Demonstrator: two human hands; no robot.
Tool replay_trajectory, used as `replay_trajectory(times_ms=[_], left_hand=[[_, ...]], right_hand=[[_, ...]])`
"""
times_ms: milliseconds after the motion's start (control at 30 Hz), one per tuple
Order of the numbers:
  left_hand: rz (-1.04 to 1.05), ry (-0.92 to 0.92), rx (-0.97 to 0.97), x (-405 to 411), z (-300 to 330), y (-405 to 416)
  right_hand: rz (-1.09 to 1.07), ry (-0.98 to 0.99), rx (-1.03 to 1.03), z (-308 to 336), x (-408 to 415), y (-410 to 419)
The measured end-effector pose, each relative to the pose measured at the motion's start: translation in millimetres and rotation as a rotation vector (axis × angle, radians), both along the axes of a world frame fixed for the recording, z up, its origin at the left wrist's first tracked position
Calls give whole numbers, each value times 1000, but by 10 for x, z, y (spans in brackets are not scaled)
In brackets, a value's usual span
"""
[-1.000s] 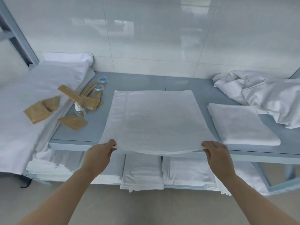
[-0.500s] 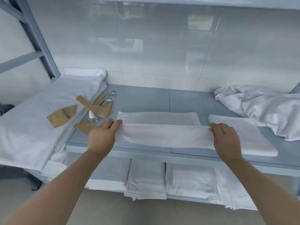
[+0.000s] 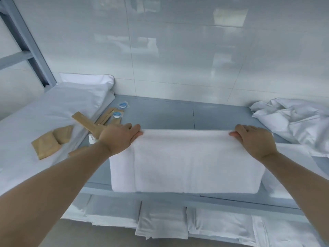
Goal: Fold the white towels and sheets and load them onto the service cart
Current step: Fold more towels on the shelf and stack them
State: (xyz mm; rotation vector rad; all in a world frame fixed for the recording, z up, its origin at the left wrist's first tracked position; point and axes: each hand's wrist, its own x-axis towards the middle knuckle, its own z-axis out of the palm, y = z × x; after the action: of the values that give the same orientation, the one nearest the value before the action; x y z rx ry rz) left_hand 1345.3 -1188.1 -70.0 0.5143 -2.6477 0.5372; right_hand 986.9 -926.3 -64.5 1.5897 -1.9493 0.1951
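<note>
Glossy white wall tiles back a grey-blue metal shelf unit, and the nearest things to the camera sit on its lower shelf [image 3: 114, 204], where folded white linens [image 3: 162, 221] lie side by side and overhang the front edge, probably stock already folded. Above them runs the tabletop [image 3: 165, 114], and at its front edge lies the white towel [image 3: 192, 161], doubled over so that its rounded fold faces the person and its free edges lie at the far side. That is where both hands work. The left hand [image 3: 118, 138] lies at the far left corner with fingers stretched along the edge and the thumb tucked against the cloth, and the right hand [image 3: 253, 139] mirrors it at the far right corner; both seem to pinch the upper layer at its corners, likely to line the edges up squarely. A second folded towel [image 3: 292, 157] lies partly under the right forearm, just beside the first. To the left, brown paper packets [image 3: 48, 143] rest on a flat white sheet stack [image 3: 44, 111], with a small bottle [image 3: 91, 139] and blue-capped sachets [image 3: 117, 114] nearby. Farther right, crumpled sheets [image 3: 293, 118] wait against the wall, apparently not yet folded. No service cart shows, so loading looks some way off.
</note>
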Motion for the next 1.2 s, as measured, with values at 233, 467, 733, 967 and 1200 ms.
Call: replay_trajectory(times_ms=[233, 467, 733, 967, 1200], left_hand=[[216, -353, 242, -615, -975, -643], [391, -221, 421, -717, -1538, -676], [314, -137, 456, -657, -1482, -763], [446, -58, 567, -707, -1529, -856], [390, -116, 423, -1005, -1473, -707]], right_hand=[[-217, -299, 498, -904, -492, -922], [-201, -507, 432, -1453, -176, -1380], [190, -644, 449, -1491, 829, -2269], [81, -561, 339, -1582, 894, -2388], [15, -722, 415, -1436, 185, -2055]])
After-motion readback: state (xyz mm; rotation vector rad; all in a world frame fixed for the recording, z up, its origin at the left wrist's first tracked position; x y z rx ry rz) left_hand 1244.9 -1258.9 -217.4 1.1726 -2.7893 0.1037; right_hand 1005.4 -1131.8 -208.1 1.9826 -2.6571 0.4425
